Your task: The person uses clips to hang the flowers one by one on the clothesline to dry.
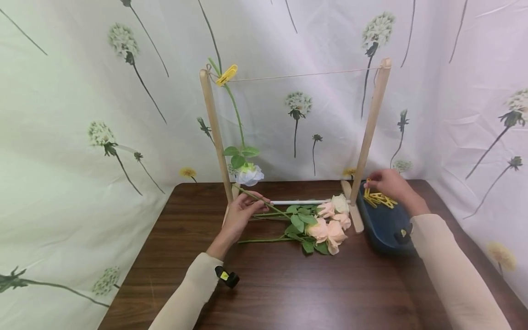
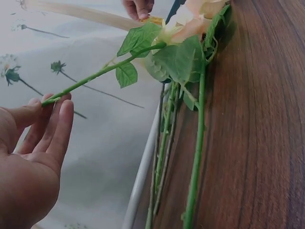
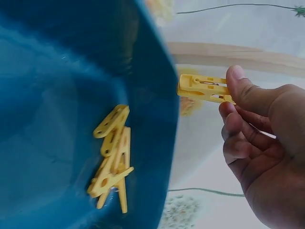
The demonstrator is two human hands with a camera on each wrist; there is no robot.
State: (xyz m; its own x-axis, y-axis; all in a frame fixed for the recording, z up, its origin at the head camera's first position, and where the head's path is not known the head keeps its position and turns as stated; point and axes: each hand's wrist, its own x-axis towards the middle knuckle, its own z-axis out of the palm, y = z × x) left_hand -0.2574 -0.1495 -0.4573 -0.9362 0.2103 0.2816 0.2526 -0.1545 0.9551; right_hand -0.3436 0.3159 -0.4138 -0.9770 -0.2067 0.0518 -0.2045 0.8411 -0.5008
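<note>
From the middle of the head view, a brown wood-grain tabletop [image 1: 313, 288] spread toward six o'clock. Toward twelve, a pale, creased cloth [image 1: 255, 32] hung behind it, printed with white dandelion heads [image 1: 299, 102] at one, eight and ten o'clock and yellow blooms [image 1: 502, 255] at three, four and nine.

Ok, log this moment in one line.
left grip: pinching flower stem | right grip: pinching yellow clothespin | white flower: hanging upside down from string

We could read no words, brands or numbers; the yellow patch [image 1: 224, 276] on the black wrist device [image 1: 233, 280] toward the left edge of the table [image 1: 305, 288] was illegible.
</note>
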